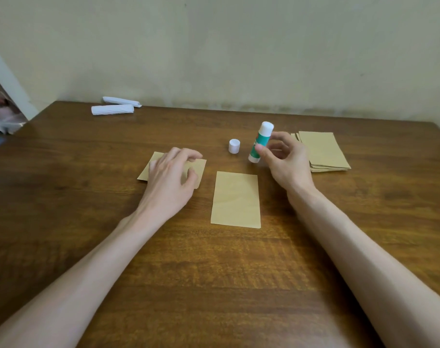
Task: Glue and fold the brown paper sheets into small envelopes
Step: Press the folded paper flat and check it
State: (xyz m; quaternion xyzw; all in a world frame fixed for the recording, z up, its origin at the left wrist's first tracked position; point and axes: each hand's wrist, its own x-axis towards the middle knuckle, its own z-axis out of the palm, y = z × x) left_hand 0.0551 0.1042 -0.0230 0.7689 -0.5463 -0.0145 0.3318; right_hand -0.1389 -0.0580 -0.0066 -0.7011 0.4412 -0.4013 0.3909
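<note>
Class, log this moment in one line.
left hand on brown paper pieces | right hand holds uncapped green-white glue stick | white round cap standing | brown rectangular paper sheet flat

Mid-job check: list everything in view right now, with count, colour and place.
table: one, brown wood, fills the lower view
single sheet: one, tan brown, flat at centre
brown pieces: number unclear, tan, under the left hand
sheet stack: one, tan brown, right side
glue stick: one, green and white, tilted, cap off
cap: one, white, standing left of the glue stick
paper rolls: two, white, far left by the wall
wall: pale cream, behind
left hand: fingers bent, over the brown pieces
right hand: holds the glue stick
</note>
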